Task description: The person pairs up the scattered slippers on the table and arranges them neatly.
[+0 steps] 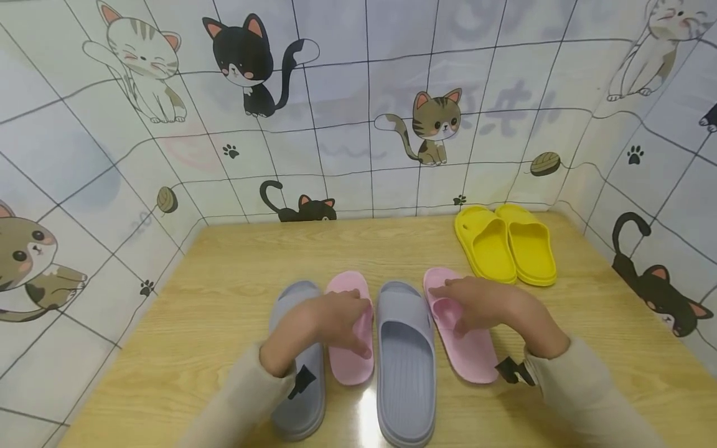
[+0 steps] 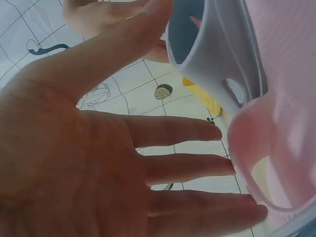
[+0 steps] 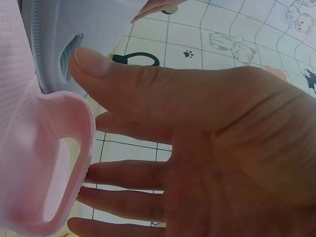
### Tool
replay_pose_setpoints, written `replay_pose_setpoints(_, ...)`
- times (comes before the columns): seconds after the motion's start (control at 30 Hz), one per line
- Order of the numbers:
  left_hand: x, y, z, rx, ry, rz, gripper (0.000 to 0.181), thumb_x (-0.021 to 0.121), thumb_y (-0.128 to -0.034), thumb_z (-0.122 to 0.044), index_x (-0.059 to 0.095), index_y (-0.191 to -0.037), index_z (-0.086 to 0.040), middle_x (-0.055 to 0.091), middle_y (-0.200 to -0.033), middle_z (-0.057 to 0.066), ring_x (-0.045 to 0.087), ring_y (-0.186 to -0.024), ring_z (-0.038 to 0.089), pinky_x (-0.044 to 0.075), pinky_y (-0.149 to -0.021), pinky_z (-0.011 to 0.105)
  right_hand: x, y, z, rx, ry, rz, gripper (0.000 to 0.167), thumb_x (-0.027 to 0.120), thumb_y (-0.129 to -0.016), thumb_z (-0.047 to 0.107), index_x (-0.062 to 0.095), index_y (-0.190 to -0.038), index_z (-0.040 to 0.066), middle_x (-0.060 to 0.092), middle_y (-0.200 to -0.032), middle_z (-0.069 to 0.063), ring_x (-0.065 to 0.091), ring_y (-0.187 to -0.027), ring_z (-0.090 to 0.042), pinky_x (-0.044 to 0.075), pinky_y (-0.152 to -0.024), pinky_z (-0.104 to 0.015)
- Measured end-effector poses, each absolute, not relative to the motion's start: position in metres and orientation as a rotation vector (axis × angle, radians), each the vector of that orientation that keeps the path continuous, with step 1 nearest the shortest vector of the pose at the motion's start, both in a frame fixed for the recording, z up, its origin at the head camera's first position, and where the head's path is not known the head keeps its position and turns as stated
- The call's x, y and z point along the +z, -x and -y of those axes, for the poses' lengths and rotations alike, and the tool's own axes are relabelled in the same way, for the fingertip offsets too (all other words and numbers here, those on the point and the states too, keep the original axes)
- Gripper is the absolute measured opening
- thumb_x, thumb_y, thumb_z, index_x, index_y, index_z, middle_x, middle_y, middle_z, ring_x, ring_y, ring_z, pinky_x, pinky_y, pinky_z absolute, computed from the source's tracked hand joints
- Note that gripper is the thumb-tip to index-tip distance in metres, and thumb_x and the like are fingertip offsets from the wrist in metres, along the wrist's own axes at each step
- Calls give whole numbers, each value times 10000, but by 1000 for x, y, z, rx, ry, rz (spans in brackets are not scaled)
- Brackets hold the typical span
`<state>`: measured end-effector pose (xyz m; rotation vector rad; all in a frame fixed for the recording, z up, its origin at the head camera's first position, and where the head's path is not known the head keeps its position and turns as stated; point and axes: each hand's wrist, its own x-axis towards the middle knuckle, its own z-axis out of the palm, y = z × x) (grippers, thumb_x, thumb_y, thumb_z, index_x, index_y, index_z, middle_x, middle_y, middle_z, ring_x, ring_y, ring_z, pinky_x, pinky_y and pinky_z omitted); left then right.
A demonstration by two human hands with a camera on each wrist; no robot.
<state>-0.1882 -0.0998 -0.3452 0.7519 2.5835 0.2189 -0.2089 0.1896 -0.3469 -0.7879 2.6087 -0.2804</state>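
My left hand (image 1: 336, 317) is over a pink slipper (image 1: 350, 370) and hides much of it. In the left wrist view its fingers are straight, with the tips at the strap of that pink slipper (image 2: 291, 74). Over another pink slipper (image 1: 473, 358) is my right hand (image 1: 482, 302). The right wrist view shows its fingers extended, tips at the edge of the strap of the pink slipper (image 3: 19, 123). Between the two pink slippers lies a grey slipper (image 1: 406, 379). A second grey slipper (image 1: 299, 410) lies at the far left of the row, partly behind my left forearm.
Two yellow slippers, one on the left (image 1: 484, 267) and one on the right (image 1: 534, 249), sit side by side at the back right of the wooden table (image 1: 185, 348). A cat-print wall covering (image 1: 347, 143) with grid lines encloses the back and both sides.
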Motion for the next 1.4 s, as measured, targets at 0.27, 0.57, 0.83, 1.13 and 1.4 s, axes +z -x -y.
replay_pose_setpoints(0.27, -350, 196, 97, 175, -722, -2573, 848, 850, -847, -380, 468, -1542, -81, 253, -1688, 237, 377, -1526, 362, 314, -1264, 491, -351, 217, -192, -272, 878, -2586, 701, 773, -912, 206, 487, -1525, 26, 380, -1574, -367, 503, -1378, -520, 445, -1116, -631)
replay_pose_setpoints(0.57, -362, 209, 102, 217, -676, -2573, 911, 876, -825, -361, 422, -1579, -127, 136, -1742, 151, 137, -1596, 440, 211, -1282, 580, -361, 227, -196, -355, 881, -2621, 685, 715, -959, 240, 446, -1548, 15, 325, -1584, -397, 510, -1357, -547, 430, -1119, -648)
replay_pose_setpoints(0.83, -364, 209, 100, 188, -701, -2584, 1088, 940, -745, -353, 309, -1601, -123, 149, -1737, 153, 147, -1588, 466, 271, -1262, 580, -368, 227, -195, -413, 782, -2613, 912, 838, -845, 281, 369, -1588, 37, 277, -1648, -325, 384, -1464, -529, 392, -1147, -668)
replay_pose_setpoints(1.13, -371, 201, 95, 95, -628, -2640, 1445, 1009, -607, -412, 71, -1674, -144, -2, -1754, 154, 67, -1600, 460, 328, -1222, 611, -373, 217, -187, -333, 725, -2591, 1250, 984, -620, 202, 251, -1622, 55, 85, -1703, -307, 244, -1533, -521, 470, -1091, -636)
replay_pose_setpoints(1.4, -378, 200, 91, 31, -696, -2696, 1481, 1032, -547, -424, 117, -1655, -67, 86, -1719, 197, 205, -1533, 446, 363, -1226, 528, -374, 213, -179, -244, 710, -2591, 1392, 1025, -568, 266, 176, -1645, 31, -36, -1692, -342, 73, -1573, -523, 352, -1185, -649)
